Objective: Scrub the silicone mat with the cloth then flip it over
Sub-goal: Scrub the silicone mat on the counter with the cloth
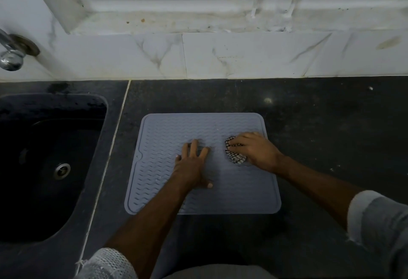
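A grey silicone mat (163, 137) with wavy ridges lies flat on the dark countertop (320, 124). My left hand (192, 164) presses flat on the mat's middle, fingers straight and spread. My right hand (254, 148) grips a bunched black-and-white checked cloth (235, 158) and holds it down on the mat's right part, near the right edge. Most of the cloth is hidden under my fingers and palm.
A black sink (44, 157) with a metal drain (62, 170) sits left of the mat, past a pale seam in the counter. A chrome tap (11, 53) juts from the marble-tiled wall (220, 58) at the far left. A stained window sill (176, 20) runs behind.
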### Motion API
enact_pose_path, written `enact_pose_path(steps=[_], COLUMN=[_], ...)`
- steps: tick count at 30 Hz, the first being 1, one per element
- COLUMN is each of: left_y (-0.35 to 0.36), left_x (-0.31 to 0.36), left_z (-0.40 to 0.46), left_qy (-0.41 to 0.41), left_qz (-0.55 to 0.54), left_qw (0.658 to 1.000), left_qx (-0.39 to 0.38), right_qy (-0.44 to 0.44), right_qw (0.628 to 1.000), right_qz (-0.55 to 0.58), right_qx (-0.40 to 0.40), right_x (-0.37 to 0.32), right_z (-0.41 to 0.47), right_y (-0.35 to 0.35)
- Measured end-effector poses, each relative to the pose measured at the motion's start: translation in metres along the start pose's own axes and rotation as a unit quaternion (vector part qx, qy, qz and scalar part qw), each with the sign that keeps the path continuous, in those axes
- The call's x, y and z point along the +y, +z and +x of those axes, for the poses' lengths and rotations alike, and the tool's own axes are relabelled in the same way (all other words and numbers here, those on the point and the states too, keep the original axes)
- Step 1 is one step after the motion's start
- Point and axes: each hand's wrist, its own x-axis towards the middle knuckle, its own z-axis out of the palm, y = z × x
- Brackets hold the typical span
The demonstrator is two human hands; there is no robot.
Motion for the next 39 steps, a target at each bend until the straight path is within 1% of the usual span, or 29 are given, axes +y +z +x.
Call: enact_pose_path(steps=[7, 11, 14, 17, 21, 24, 26, 29, 32, 34, 36, 39], left_y=[0.004, 0.0, -0.005, -0.005, -0.007, -0.009, -0.009, -0.009, -0.01, -0.01, -0.01, -0.009], left_x=[-0.005, -0.018, -0.038, -0.056, -0.055, -0.053, -0.052, -0.052, -0.052, -0.05, -0.048, -0.049], left_z=[-0.002, -0.005, -0.012, -0.018, -0.017, -0.016, -0.016, -0.018, -0.021, -0.022, -0.023, -0.022], left_qy=[0.017, 0.036, 0.018, 0.002, -0.003, -0.008, -0.011, -0.004, -0.003, -0.007, -0.009, -0.008], left_qz=[0.005, -0.01, -0.01, -0.019, -0.018, -0.018, -0.015, -0.013, -0.011, -0.003, 0.001, 0.001], left_qw=[0.999, 0.999, 0.999, 1.0, 1.0, 1.0, 1.0, 1.0, 1.0, 1.0, 1.0, 1.0], left_qx=[0.029, 0.027, 0.041, 0.018, 0.005, 0.001, 0.001, 0.003, 0.01, 0.01, 0.009, 0.01], right_qy=[0.009, 0.007, 0.013, 0.035, 0.033, 0.036, 0.031, 0.013, -0.008, -0.006, 0.01, 0.02], right_qw=[1.0, 1.0, 1.0, 0.999, 0.997, 0.998, 0.999, 0.999, 1.0, 0.999, 0.999, 1.0], right_qz=[-0.013, -0.006, 0.0, 0.029, 0.056, 0.06, 0.037, 0.007, -0.004, -0.013, -0.009, 0.013], right_qx=[0.01, 0.02, 0.01, 0.002, 0.029, 0.003, -0.021, -0.03, -0.024, -0.029, -0.037, -0.013], right_x=[0.001, 0.002, 0.002, 0.001, -0.017, -0.038, -0.046, -0.041, -0.021, -0.007, -0.005, -0.023], right_z=[-0.011, -0.012, -0.01, -0.006, 0.017, 0.043, 0.056, 0.048, 0.02, 0.009, 0.012, 0.038], right_y=[-0.005, -0.003, -0.002, -0.004, -0.005, -0.001, 0.004, 0.008, 0.003, -0.002, -0.006, -0.005])
